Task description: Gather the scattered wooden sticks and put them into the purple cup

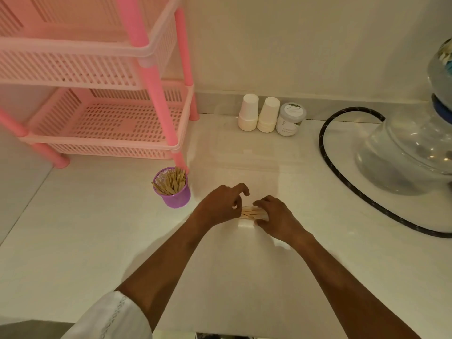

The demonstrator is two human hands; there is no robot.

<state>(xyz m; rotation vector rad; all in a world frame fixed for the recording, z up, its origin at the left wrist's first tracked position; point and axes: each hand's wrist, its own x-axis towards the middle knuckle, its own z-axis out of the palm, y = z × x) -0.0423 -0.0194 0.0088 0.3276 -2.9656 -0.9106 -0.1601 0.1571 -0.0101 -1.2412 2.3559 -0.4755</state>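
A purple cup (174, 193) stands on the white counter, with several wooden sticks leaning inside it. To its right, a small bundle of wooden sticks (250, 213) lies flat on the counter between my two hands. My left hand (221, 204) curls its fingers round the bundle's left end. At the right end, my right hand (275, 215) has its fingers curled round the sticks. Both hands hide the ends of the sticks.
A pink plastic shelf rack (107, 113) stands at the back left, just behind the cup. Two stacks of paper cups (259, 113) and a white jar (291, 119) line the back wall. A black hose (342, 172) and a glass vessel (406, 152) fill the right side.
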